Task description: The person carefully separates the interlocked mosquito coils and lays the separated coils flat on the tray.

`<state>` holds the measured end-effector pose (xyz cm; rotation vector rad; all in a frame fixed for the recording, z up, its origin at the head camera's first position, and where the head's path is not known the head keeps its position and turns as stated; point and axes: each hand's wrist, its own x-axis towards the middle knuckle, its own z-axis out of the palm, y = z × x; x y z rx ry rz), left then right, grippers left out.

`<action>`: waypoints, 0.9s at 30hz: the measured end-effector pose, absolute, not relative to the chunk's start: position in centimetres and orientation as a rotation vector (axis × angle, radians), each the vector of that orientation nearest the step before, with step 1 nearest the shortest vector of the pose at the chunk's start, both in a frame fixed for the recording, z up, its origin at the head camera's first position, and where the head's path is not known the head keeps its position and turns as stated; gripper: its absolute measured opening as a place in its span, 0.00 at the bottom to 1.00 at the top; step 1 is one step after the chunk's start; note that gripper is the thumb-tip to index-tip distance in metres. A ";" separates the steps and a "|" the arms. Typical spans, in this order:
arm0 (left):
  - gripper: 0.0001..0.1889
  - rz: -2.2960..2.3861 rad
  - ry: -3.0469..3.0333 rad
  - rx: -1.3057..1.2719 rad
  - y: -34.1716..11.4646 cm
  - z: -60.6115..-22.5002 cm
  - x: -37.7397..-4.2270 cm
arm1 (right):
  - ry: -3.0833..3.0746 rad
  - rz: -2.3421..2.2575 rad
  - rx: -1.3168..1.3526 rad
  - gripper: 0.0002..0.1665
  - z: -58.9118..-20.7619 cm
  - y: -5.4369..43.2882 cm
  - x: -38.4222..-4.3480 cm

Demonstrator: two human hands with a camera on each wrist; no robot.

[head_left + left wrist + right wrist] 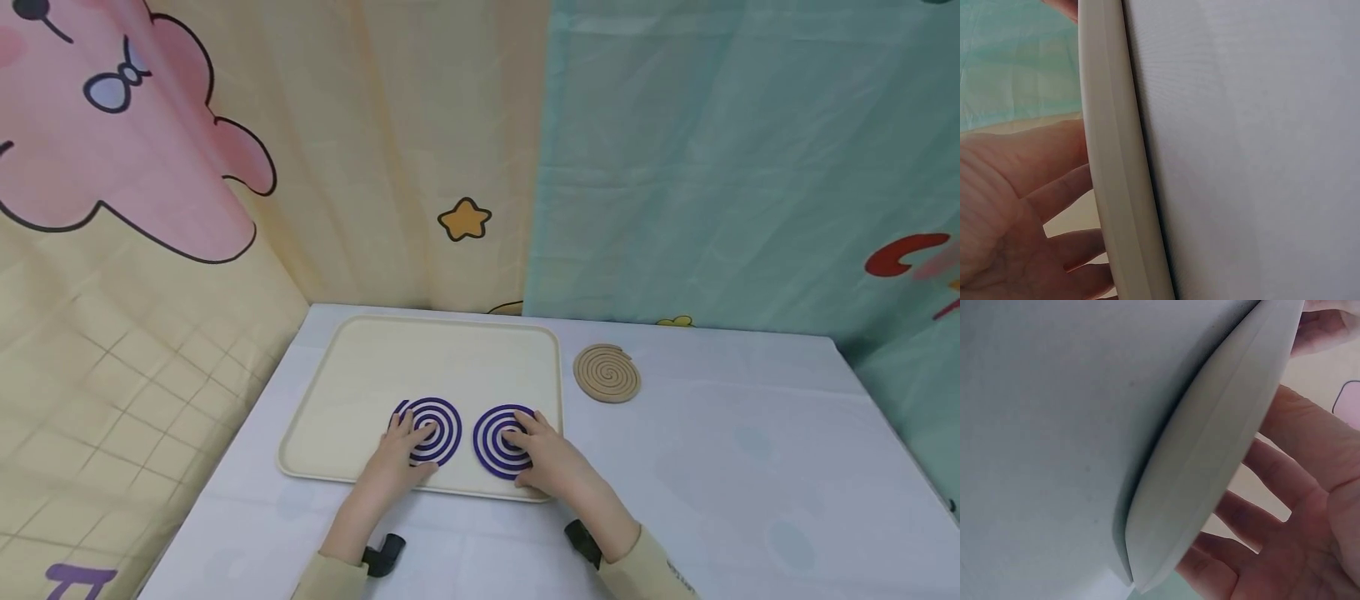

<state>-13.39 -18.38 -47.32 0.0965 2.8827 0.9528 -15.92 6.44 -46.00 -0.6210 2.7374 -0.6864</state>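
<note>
Purple-blue left spiral (446, 433) and right spiral (494, 442), both round, no long axis, lie by the tray's (442, 354) near edge, extending inward from under loosely spread fingers of left hand (397, 457) and right hand (551, 458) respectively.

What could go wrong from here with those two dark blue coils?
The left hand touches the left coil; dragging its fingers might bend the thin, gapped turns. The right hand touches the right coil, near the near rim of the tray; a pull toward the person could jam it there.
</note>
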 end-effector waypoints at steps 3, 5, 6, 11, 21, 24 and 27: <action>0.29 0.938 2.885 0.096 -18.3 -47.2 -13.4 | 2.733 -0.703 -0.618 0.37 -46.0 6.5 -15.9; 0.30 0.925 2.889 0.096 -18.3 -47.1 -13.4 | 2.729 -0.718 -0.619 0.37 -46.0 6.6 -16.0; 0.30 0.917 2.889 0.097 -18.3 -47.1 -13.4 | 2.727 -0.730 -0.620 0.37 -46.1 6.6 -16.0; 0.30 0.924 2.878 0.112 -18.4 -47.2 -13.3 | 2.709 -0.819 -0.576 0.38 -46.1 7.0 -15.9; 0.27 1.137 2.942 0.075 -18.1 -44.8 -13.5 | 2.787 -1.195 -0.409 0.28 -44.9 12.3 -18.8; 0.25 1.270 2.922 0.099 -17.2 -44.0 -14.4 | 2.819 -1.248 -0.270 0.27 -45.0 15.1 -20.5; 0.24 1.388 2.841 0.170 -15.4 -43.7 -15.7 | 2.809 -1.259 -0.107 0.28 -45.1 17.6 -22.0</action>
